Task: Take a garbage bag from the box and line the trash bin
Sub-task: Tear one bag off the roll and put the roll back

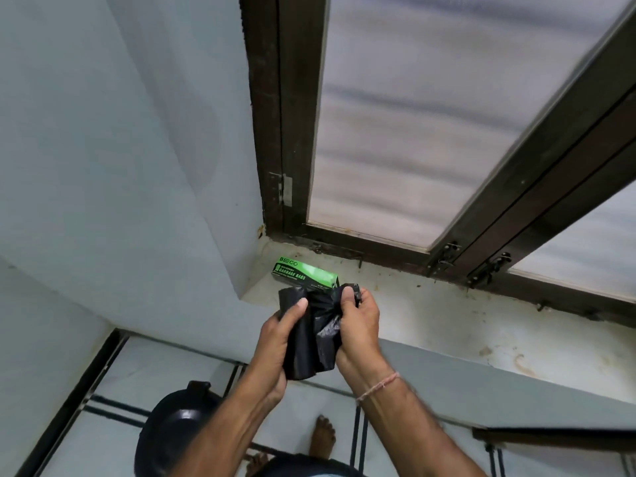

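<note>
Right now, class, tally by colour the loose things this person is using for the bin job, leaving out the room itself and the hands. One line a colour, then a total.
Black: 2, the garbage bag roll held in both hands, and the trash bin on the floor
Green: 1, the garbage bag box on the sill
Total: 3

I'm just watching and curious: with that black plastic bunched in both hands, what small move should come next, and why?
Probably pull the hands apart to separate one bag. The left hand grips the black roll while the right hand pinches its loose end, and the black bin waits on the floor below.
</note>
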`<state>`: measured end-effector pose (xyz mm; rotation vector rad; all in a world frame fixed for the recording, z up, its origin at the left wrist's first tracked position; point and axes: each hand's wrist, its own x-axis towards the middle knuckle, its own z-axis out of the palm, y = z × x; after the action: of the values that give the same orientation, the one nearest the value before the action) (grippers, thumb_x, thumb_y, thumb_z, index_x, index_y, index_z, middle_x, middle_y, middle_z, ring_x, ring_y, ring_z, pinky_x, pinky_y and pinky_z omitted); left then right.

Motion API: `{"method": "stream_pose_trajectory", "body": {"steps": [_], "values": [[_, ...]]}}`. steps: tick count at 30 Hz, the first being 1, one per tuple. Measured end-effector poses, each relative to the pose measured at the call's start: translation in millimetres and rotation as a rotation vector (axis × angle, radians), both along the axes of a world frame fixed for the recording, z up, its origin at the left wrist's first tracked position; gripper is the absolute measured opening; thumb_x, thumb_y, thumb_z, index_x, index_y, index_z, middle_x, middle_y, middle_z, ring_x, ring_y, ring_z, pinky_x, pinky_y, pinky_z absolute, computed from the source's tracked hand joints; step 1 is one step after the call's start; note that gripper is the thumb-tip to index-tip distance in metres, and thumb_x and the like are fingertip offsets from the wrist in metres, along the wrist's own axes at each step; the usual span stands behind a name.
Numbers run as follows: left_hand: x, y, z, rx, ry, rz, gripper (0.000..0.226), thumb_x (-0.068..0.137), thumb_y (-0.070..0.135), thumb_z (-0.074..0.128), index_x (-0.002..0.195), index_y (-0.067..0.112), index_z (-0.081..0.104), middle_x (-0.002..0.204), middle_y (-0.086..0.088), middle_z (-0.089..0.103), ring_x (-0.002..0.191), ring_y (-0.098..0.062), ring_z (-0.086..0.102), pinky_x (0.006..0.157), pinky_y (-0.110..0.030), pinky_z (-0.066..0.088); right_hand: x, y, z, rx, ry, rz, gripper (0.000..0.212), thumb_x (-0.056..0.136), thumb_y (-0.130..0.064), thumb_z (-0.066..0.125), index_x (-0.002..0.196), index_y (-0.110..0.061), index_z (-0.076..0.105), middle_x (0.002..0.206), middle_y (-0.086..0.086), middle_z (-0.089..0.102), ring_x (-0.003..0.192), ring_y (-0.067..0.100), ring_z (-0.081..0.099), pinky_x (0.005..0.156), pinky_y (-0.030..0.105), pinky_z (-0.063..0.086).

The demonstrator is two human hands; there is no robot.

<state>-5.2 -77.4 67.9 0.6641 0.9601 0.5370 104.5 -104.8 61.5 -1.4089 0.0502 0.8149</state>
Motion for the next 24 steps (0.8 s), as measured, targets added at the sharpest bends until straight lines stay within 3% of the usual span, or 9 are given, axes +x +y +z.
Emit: {"method": "stream_pose_trajectory", "body": {"steps": [2, 6, 9, 11, 13, 15, 18, 21, 24], "values": [[-17, -1, 1, -0.040, -0.023, -0.042, 0.048, 0.094, 0.045, 0.067, 0.126, 0.010, 0.072, 0.118, -0.018, 0.077, 0.111, -0.035, 0.073, 0.100, -0.051, 0.057, -10, -3, 1, -0.028, -0.020, -0.019, 0.022, 0.111, -0.016, 0.045, 0.099, -0.013, 0.064, 0.099, 0.014, 0.066, 0.090, 0.025, 0.062, 0.086, 0.043, 0.058], [-49, -5, 2, 0.006, 0.018, -0.094, 0.060, 0.090, 0.053, 0.069, 0.124, 0.003, 0.069, 0.114, -0.021, 0.077, 0.106, -0.037, 0.075, 0.087, -0.043, 0.062, -38, -15, 13, -0.080, -0.103, 0.046, 0.035, 0.112, -0.032, 0.042, 0.102, -0.016, 0.072, 0.098, 0.002, 0.062, 0.095, 0.022, 0.060, 0.098, 0.050, 0.058], [-68, -6, 4, 0.022, 0.014, -0.093, 0.060, 0.088, 0.053, 0.071, 0.119, 0.002, 0.068, 0.109, -0.023, 0.077, 0.099, -0.038, 0.076, 0.080, -0.044, 0.062, -53, -34, 21, -0.064, -0.250, 0.269, 0.046, 0.096, -0.060, 0.058, 0.107, -0.018, 0.073, 0.087, -0.002, 0.063, 0.081, 0.013, 0.063, 0.073, 0.030, 0.058], [-78, -5, 6, 0.043, -0.002, -0.097, 0.057, 0.088, 0.051, 0.071, 0.117, 0.003, 0.069, 0.109, -0.023, 0.077, 0.098, -0.036, 0.077, 0.077, -0.041, 0.062, -63, -44, 16, -0.159, -0.425, 0.444, 0.046, 0.081, -0.065, 0.076, 0.105, -0.026, 0.075, 0.091, -0.002, 0.075, 0.082, 0.011, 0.073, 0.071, 0.030, 0.062], [-85, -6, 6, 0.055, -0.014, -0.088, 0.058, 0.087, 0.050, 0.071, 0.117, -0.001, 0.069, 0.108, -0.025, 0.077, 0.097, -0.034, 0.077, 0.076, -0.038, 0.062, -72, -48, 10, -0.242, -0.527, 0.514, 0.032, 0.081, -0.052, 0.082, 0.093, -0.022, 0.078, 0.084, 0.002, 0.078, 0.075, 0.011, 0.074, 0.075, 0.038, 0.062], [-89, -6, 5, 0.058, -0.010, -0.070, 0.060, 0.085, 0.050, 0.073, 0.116, -0.001, 0.070, 0.108, -0.024, 0.077, 0.099, -0.034, 0.077, 0.080, -0.039, 0.062, -75, -49, 3, -0.200, -0.495, 0.469, 0.027, 0.091, -0.040, 0.076, 0.084, -0.014, 0.074, 0.077, 0.001, 0.075, 0.072, 0.015, 0.069, 0.074, 0.042, 0.059], [-94, -7, 5, 0.031, 0.001, -0.064, 0.056, 0.088, 0.051, 0.070, 0.118, 0.004, 0.073, 0.110, -0.020, 0.078, 0.104, -0.037, 0.075, 0.090, -0.044, 0.061, -76, -51, 2, -0.093, -0.317, 0.370, 0.023, 0.105, -0.028, 0.062, 0.088, -0.013, 0.065, 0.078, 0.001, 0.067, 0.075, 0.016, 0.063, 0.066, 0.030, 0.056], [-96, -7, 8, 0.009, -0.001, -0.056, 0.056, 0.089, 0.053, 0.069, 0.121, 0.006, 0.073, 0.110, -0.017, 0.079, 0.104, -0.035, 0.076, 0.089, -0.043, 0.060, -76, -47, 3, -0.049, -0.167, 0.300, 0.017, 0.107, -0.020, 0.056, 0.093, -0.012, 0.060, 0.082, 0.006, 0.065, 0.075, 0.023, 0.061, 0.053, 0.025, 0.055], [-98, -7, 11, 0.000, -0.030, -0.033, 0.063, 0.085, 0.055, 0.069, 0.124, 0.005, 0.071, 0.111, -0.018, 0.079, 0.104, -0.034, 0.076, 0.086, -0.042, 0.060, -76, -43, 12, -0.008, -0.143, 0.245, 0.019, 0.109, -0.013, 0.051, 0.103, -0.006, 0.068, 0.097, 0.013, 0.071, 0.089, 0.027, 0.067, 0.072, 0.031, 0.060]]}}
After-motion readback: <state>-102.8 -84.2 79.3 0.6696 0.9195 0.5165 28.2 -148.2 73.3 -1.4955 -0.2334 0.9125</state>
